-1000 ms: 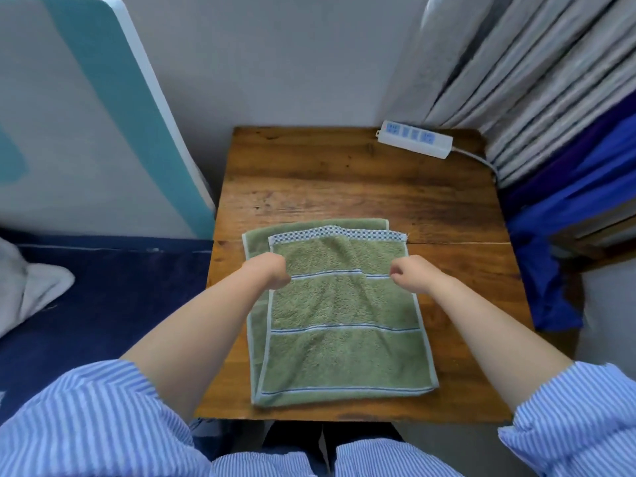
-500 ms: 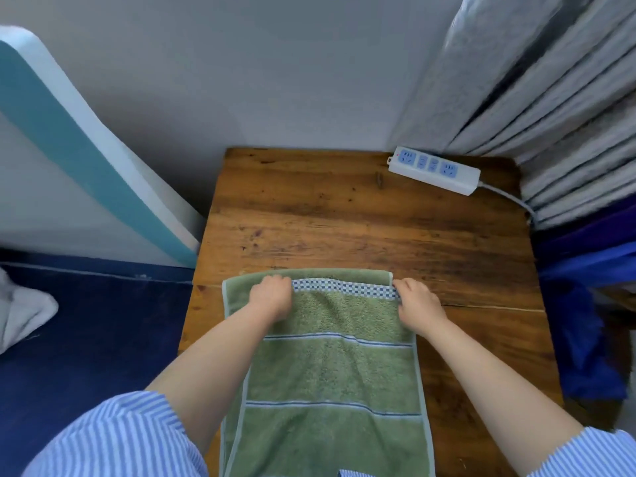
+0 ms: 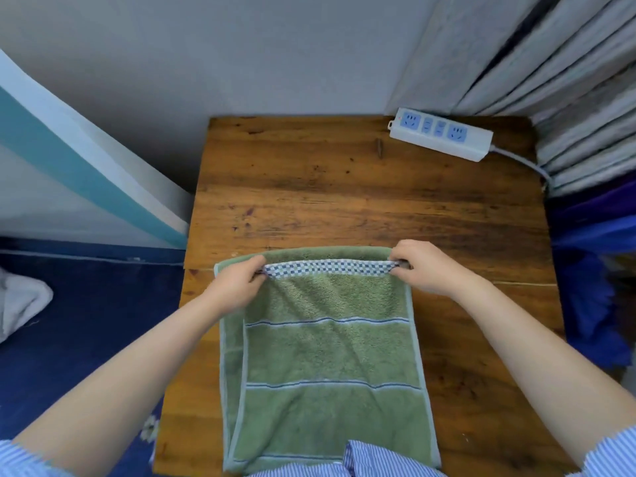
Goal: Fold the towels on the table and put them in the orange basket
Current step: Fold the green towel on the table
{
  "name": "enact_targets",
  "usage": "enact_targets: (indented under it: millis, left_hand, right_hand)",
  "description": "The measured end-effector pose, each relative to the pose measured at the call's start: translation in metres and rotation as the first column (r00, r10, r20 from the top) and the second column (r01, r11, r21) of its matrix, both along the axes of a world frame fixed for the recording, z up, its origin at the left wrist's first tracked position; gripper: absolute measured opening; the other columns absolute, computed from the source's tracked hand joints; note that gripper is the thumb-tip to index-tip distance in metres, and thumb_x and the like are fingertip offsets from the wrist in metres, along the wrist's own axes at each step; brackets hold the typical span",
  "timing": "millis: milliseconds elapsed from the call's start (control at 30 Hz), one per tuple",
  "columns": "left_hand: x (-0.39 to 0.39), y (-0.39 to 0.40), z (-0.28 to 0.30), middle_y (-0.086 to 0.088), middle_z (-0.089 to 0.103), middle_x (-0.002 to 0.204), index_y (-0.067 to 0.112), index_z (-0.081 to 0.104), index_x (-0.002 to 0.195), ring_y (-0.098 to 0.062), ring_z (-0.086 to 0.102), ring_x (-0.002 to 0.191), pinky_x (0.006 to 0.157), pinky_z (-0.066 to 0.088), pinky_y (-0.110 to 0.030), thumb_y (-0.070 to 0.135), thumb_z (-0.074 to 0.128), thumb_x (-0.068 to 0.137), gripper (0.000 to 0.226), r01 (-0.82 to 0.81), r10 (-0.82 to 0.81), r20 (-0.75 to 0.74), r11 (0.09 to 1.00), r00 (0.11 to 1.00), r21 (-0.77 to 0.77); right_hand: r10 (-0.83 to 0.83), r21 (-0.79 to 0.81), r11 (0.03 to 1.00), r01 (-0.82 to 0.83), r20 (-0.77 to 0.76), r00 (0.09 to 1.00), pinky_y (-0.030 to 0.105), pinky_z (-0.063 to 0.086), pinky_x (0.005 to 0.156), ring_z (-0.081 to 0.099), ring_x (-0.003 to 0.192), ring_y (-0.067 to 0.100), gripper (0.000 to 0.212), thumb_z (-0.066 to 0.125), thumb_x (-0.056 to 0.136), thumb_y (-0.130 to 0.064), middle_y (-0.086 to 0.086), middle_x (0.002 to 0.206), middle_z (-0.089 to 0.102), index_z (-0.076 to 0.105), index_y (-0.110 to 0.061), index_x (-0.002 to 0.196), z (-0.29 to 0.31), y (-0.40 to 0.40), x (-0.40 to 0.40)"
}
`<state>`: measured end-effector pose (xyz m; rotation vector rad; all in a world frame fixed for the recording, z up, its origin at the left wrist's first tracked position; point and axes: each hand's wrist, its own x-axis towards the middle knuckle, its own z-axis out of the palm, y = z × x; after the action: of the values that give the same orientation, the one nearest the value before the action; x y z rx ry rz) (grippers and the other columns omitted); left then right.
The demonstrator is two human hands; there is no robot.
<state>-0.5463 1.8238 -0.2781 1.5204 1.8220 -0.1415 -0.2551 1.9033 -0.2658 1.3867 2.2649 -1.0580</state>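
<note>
We see one green terry-cloth towel (image 3: 330, 356) with thin blue-white stripes and a blue-white checkered end band, lower centre of the frame. It lies flat, folded over on itself, on the brown wooden table (image 3: 344, 187), long axis running from the frame's bottom edge up to mid-frame. The upper layer sits slightly right of the lower one, so a strip of the lower layer shows along the left side and top. The checkered band is raised a little off the layer beneath.

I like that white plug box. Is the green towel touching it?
Apart. The head view shows bare wooden table between the green towel and the plug box.
</note>
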Motion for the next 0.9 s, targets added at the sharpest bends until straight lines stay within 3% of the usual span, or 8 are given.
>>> enact_targets:
  millis: [167, 300, 467, 567, 633, 733, 833, 900]
  left_hand:
    - [-0.036, -0.011, 0.006, -0.011, 0.062, 0.098, 0.01, 0.054, 0.102, -0.022, 0.05, 0.082, 0.065, 0.034, -0.028, 0.019, 0.047, 0.094, 0.014, -0.214, 0.218, -0.057, 0.974, 0.974, 0.076]
    - [-0.047, -0.02, -0.005, -0.011, 0.06, 0.117, 0.009, 0.056, 0.116, -0.025, 0.055, 0.104, 0.079, 0.041, -0.028, 0.019, 0.055, 0.09, 0.028, -0.144, 0.123, -0.163, 0.982, 0.979, -0.126]
    - [-0.05, -0.036, -0.008, -0.011, 0.063, 0.113, 0.007, 0.063, 0.111, -0.024, 0.056, 0.104, 0.08, 0.039, -0.025, 0.008, 0.053, 0.089, 0.024, -0.151, 0.147, -0.053, 0.984, 0.988, -0.096]
    - [-0.051, -0.039, -0.01, -0.011, 0.061, 0.109, 0.004, 0.063, 0.11, -0.026, 0.055, 0.104, 0.082, 0.038, -0.025, 0.005, 0.05, 0.09, 0.024, -0.155, 0.16, -0.062, 0.984, 0.985, 0.085]
    - [-0.049, -0.038, -0.011, -0.01, 0.06, 0.103, 0.003, 0.063, 0.109, -0.026, 0.055, 0.102, 0.079, 0.037, -0.025, 0.004, 0.049, 0.09, 0.023, -0.164, 0.172, -0.039, 0.973, 0.984, 0.164]
    - [-0.049, -0.032, -0.013, -0.008, 0.056, 0.095, 0.003, 0.063, 0.104, -0.028, 0.053, 0.1, 0.073, 0.034, -0.026, 0.003, 0.048, 0.09, 0.02, -0.189, 0.201, -0.034, 0.957, 0.979, 0.22]
    - [-0.045, -0.019, -0.019, -0.014, 0.054, 0.112, 0.0, 0.059, 0.107, -0.028, 0.05, 0.105, 0.082, 0.036, -0.03, 0.008, 0.047, 0.092, 0.02, -0.31, 0.323, -0.021, 0.925, 0.946, 0.219]
    - [-0.043, -0.009, -0.023, -0.018, 0.05, 0.117, 0.0, 0.054, 0.105, -0.027, 0.047, 0.094, 0.077, 0.034, -0.03, 0.012, 0.048, 0.093, 0.018, -0.46, 0.465, 0.001, 0.876, 0.885, 0.145]
  right_hand:
    - [-0.08, 0.129, 0.988, 0.084, -0.031, 0.996, 0.03, 0.039, 0.09, 0.048, 0.109, 0.024, 0.023, 0.05, 0.091, -0.013, 0.01, 0.118, 0.053, 0.06, -0.005, 0.11, -0.013, 0.006, -0.025]
    - [-0.089, 0.106, 0.991, 0.083, 0.061, 0.994, 0.037, 0.037, 0.099, 0.044, 0.12, 0.028, 0.024, 0.047, 0.091, -0.011, 0.011, 0.129, 0.05, 0.062, -0.007, 0.109, -0.033, 0.0, -0.037]
    - [-0.06, 0.287, 0.957, 0.039, 0.065, 0.996, 0.035, 0.035, 0.096, 0.053, 0.106, 0.025, 0.023, 0.049, 0.086, -0.009, 0.005, 0.11, 0.063, 0.067, -0.011, 0.1, -0.034, -0.018, -0.042]
    - [0.052, 0.502, 0.865, -0.017, -0.056, 0.997, 0.047, 0.05, 0.084, 0.065, 0.08, 0.03, 0.013, 0.072, 0.06, 0.008, 0.01, 0.08, 0.07, 0.07, -0.003, 0.067, -0.029, -0.049, -0.041]
    - [0.138, 0.517, 0.852, -0.087, -0.061, 0.989, 0.045, 0.057, 0.066, 0.067, 0.065, 0.027, 0.024, 0.08, 0.041, 0.01, 0.008, 0.066, 0.069, 0.067, -0.005, 0.054, -0.029, -0.075, -0.041]
    - [0.17, 0.44, 0.888, -0.136, -0.038, 0.985, 0.033, 0.058, 0.058, 0.068, 0.062, 0.022, 0.032, 0.086, 0.032, 0.006, 0.006, 0.067, 0.071, 0.068, -0.007, 0.055, -0.034, -0.097, -0.043]
    - [0.109, 0.411, 0.909, -0.069, -0.075, 0.991, 0.031, 0.058, 0.064, 0.07, 0.069, 0.022, 0.028, 0.084, 0.042, 0.006, 0.008, 0.074, 0.072, 0.069, -0.005, 0.062, -0.04, -0.096, -0.042]
    - [0.045, 0.32, 0.947, -0.012, -0.094, 0.995, 0.032, 0.053, 0.082, 0.067, 0.092, 0.027, 0.012, 0.068, 0.072, 0.002, 0.012, 0.097, 0.069, 0.068, 0.0, 0.084, -0.041, -0.093, -0.043]
